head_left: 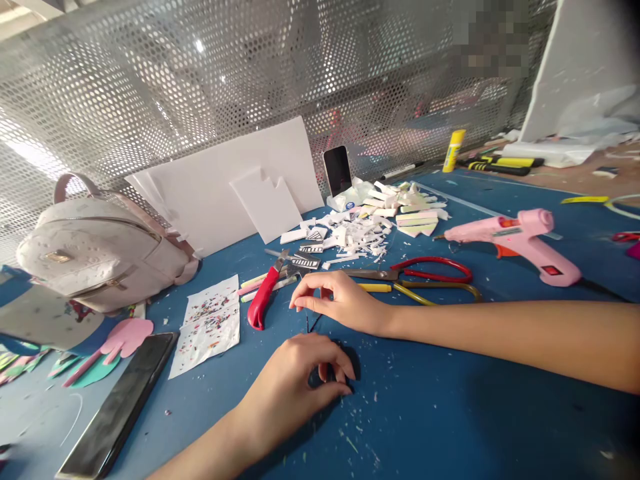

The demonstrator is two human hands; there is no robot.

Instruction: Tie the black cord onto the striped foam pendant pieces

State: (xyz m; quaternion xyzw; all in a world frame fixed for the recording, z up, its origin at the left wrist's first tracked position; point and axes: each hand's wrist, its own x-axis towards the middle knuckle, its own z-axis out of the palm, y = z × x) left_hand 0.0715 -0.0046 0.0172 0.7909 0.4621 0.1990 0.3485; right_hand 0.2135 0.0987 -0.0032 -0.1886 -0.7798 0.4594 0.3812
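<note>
Right hand (pixel 345 303) pinched strand (pixel 307 321) at fingertips, mid-table (pixel 450 400). Strand ran from far to near, toward left hand (pixel 295 383) just beside it. Left fingers clenched over dark piece (pixel 325 373).

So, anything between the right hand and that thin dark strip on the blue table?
Nothing visible. The right hand pinches the thin dark strip at its top. The left hand sits just below, on a small dark piece. The red cutter and scissors lie apart from it.
</note>
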